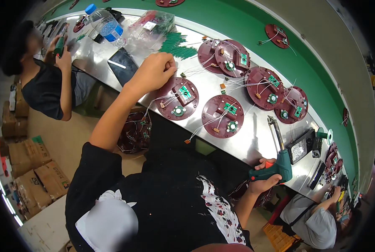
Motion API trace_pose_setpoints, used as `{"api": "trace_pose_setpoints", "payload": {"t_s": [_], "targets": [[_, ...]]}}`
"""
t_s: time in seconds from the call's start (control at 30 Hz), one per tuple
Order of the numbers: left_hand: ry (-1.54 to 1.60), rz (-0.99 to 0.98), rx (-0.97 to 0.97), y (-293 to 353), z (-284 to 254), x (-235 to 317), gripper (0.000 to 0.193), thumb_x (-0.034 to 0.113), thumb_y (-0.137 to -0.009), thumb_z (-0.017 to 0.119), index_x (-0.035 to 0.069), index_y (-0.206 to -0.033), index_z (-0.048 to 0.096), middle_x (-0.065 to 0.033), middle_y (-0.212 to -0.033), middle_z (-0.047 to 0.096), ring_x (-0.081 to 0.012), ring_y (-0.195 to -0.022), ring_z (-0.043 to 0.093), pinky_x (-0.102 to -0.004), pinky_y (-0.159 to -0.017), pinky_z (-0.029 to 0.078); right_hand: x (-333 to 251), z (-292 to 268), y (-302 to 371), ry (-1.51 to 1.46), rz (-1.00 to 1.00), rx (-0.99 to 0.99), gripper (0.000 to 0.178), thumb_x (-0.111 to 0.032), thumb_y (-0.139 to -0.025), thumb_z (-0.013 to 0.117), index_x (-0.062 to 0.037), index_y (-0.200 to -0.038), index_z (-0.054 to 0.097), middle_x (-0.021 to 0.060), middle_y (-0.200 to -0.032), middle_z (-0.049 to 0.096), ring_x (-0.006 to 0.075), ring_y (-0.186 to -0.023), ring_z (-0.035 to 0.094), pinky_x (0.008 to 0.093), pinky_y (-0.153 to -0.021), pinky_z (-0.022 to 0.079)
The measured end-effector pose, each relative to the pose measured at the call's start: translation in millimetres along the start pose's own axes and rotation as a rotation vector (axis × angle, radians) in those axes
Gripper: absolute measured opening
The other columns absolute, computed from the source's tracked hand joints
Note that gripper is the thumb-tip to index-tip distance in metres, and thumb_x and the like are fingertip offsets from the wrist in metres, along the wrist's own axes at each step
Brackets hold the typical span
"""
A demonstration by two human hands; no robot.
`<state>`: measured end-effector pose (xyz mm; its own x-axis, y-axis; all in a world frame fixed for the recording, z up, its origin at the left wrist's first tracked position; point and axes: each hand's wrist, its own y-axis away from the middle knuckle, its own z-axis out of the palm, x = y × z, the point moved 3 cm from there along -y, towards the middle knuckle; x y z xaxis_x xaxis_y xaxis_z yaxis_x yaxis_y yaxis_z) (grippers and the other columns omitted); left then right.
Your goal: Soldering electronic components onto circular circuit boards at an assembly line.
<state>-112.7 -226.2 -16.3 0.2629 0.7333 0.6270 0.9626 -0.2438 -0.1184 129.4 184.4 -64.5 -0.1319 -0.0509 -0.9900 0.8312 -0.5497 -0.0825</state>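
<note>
My right hand (265, 178) is wrapped round the handle of a dark green soldering gun (284, 161) with an orange trigger. Its metal tip points away from me over the bench. My left hand (156, 69) is closed, fingers curled together, above the far edge of a maroon round plate (166, 92). Whatever its fingertips hold is hidden. That plate carries a green circuit board (185, 91), a round green part (178, 111) and white wires. To its right lies a similar maroon plate (210, 119), its wires reaching the bench's near edge.
More wired maroon plates (263, 82) overlap farther back on the metal bench (242, 138). Green strips (177, 46), a plastic bag (151, 25), a water bottle (107, 27) and a phone (122, 65) lie left. Rightward are a black tray (302, 147) and a spool (329, 136). Co-workers sit at both sides.
</note>
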Motion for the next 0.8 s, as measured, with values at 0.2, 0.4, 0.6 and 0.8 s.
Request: {"api": "trace_pose_setpoints", "payload": {"t_s": [0.2, 0.4, 0.6, 0.8], "targets": [[-0.193, 0.02, -0.115, -7.4, 3.0, 5.1, 0.015, 0.009, -0.088, 0.066, -0.004, -0.084, 0.06, -0.018, -0.078, 0.065, -0.0375, -0.072, 0.063, -0.0448, -0.066, 0.049, -0.4, 1.9, 2.6, 0.038, -0.018, -0.005, 0.085, -0.077, -0.097, 0.041, 0.0048, -0.116, 0.054, 0.011, -0.086, 0.059, 0.0188, -0.081, 0.062, 0.0249, -0.067, 0.051], [-0.268, 0.182, -0.1, -9.8, 4.2, 0.8, 0.015, 0.01, -0.092, 0.062, -0.003, -0.089, 0.055, -0.0212, -0.089, 0.065, -0.0442, -0.082, 0.062, -0.0478, -0.071, 0.048, -5.7, 2.7, 5.2, 0.056, -0.044, -0.044, 0.083, -0.075, -0.098, 0.04, 0.0054, -0.117, 0.053, 0.011, -0.087, 0.058, 0.0192, -0.081, 0.061, 0.0253, -0.066, 0.052], [-0.011, 0.156, -0.036, 2.7, -0.9, 50.3, 0.018, 0.013, -0.094, 0.062, -0.003, -0.101, 0.057, -0.0216, -0.088, 0.067, -0.0378, -0.084, 0.066, -0.0485, -0.075, 0.051, -7.9, 4.4, 13.7, 0.069, -0.039, 0.001, 0.089, -0.079, -0.094, 0.044, 0.0069, -0.117, 0.054, 0.0123, -0.093, 0.061, 0.019, -0.078, 0.062, 0.028, -0.067, 0.053], [0.401, 0.084, 0.059, 31.6, 35.2, 119.7, 0.014, 0.012, -0.089, 0.073, 0.002, -0.093, 0.064, -0.0131, -0.082, 0.068, -0.0269, -0.077, 0.065, -0.042, -0.076, 0.049, -8.5, 31.2, 19.8, 0.116, -0.109, -0.103, 0.096, -0.083, -0.089, 0.048, 0.0084, -0.117, 0.058, 0.0156, -0.103, 0.065, 0.0181, -0.079, 0.063, 0.0286, -0.068, 0.053]]}}
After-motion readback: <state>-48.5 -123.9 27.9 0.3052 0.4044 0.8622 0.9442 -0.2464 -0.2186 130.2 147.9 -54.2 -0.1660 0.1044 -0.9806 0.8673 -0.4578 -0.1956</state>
